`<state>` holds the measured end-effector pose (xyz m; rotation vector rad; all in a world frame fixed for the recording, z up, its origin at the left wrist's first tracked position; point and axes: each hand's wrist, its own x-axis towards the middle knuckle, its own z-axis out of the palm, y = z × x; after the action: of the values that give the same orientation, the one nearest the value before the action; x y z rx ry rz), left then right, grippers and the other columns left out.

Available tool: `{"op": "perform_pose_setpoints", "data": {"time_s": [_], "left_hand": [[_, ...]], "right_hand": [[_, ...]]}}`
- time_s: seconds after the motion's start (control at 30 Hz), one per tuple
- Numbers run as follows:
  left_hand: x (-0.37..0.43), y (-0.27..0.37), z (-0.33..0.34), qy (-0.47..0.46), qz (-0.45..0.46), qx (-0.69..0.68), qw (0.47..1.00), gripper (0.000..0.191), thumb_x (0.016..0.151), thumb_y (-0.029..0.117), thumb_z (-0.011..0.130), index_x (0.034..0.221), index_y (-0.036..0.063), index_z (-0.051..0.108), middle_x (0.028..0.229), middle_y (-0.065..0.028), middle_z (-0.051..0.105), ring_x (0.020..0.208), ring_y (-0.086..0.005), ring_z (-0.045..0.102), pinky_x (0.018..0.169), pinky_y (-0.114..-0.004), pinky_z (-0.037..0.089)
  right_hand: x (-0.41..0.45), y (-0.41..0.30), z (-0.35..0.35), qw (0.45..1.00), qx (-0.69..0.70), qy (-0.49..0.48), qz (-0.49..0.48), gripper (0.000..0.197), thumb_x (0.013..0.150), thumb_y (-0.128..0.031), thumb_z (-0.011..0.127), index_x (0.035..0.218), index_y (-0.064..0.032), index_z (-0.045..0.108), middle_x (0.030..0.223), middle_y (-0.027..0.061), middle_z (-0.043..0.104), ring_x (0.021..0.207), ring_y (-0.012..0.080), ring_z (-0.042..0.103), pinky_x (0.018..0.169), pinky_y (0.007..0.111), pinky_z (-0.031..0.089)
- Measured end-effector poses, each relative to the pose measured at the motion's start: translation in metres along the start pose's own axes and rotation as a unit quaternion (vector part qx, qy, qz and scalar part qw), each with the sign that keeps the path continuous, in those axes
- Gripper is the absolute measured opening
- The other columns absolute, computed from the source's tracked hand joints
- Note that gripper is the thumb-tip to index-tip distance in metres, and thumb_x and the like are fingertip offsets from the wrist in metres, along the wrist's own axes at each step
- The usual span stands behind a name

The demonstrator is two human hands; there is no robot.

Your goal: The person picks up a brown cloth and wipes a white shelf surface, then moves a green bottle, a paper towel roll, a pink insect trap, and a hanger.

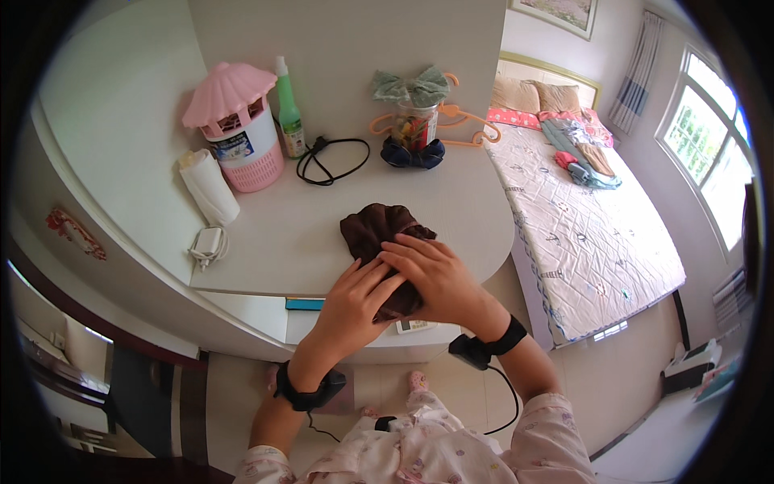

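Observation:
A dark brown cloth (376,228) with gathered, ruffled folds is between my hands at the front edge of the white tabletop (290,248). My left hand (355,302) grips its lower left side, fingers slanting up over it. From the right, my right hand (444,278) holds the cloth too, its fingers lying across the top. The fingertips of both hands meet near the cloth's middle. Both thumbs are mostly hidden. Part of the cloth hangs down between my palms, past the table edge.
On the tabletop stand a pink and white lantern-shaped appliance (251,151), a green spray bottle (290,118), a white roll (210,187), a white charger (208,242), a black cable (331,178), a jar (417,127) with bows, and orange hangers (468,115). A bed (580,236) is at right.

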<state>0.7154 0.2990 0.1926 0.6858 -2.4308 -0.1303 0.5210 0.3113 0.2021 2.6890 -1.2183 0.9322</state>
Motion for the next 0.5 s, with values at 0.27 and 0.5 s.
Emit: {"op": "perform_pose_setpoints", "data": {"time_s": [0.27, 0.5], "left_hand": [[-0.068, -0.009, -0.041, 0.12, -0.123, -0.274, 0.946, 0.033, 0.08, 0.006, 0.059, 0.113, 0.0008, 0.056, 0.117, -0.0125, 0.058, 0.11, -0.0265, 0.054, 0.095, -0.033, 0.04], [-0.171, -0.011, -0.036, 0.247, -0.247, -0.423, 0.836, 0.028, 0.085, 0.012, 0.055, 0.108, -0.0023, 0.056, 0.107, -0.0141, 0.061, 0.104, -0.0226, 0.056, 0.095, -0.035, 0.039]], "right_hand": [[-0.042, 0.037, -0.041, 0.986, -0.087, 0.018, 0.138, 0.042, 0.066, -0.015, 0.067, 0.107, -0.0089, 0.059, 0.122, 0.0045, 0.055, 0.115, 0.0302, 0.048, 0.095, 0.041, 0.04], [-0.161, 0.105, -0.074, 0.858, 0.035, 0.151, 0.49, 0.037, 0.077, -0.016, 0.058, 0.109, 0.0025, 0.058, 0.093, 0.0135, 0.064, 0.09, 0.0236, 0.061, 0.082, 0.032, 0.047]]}}
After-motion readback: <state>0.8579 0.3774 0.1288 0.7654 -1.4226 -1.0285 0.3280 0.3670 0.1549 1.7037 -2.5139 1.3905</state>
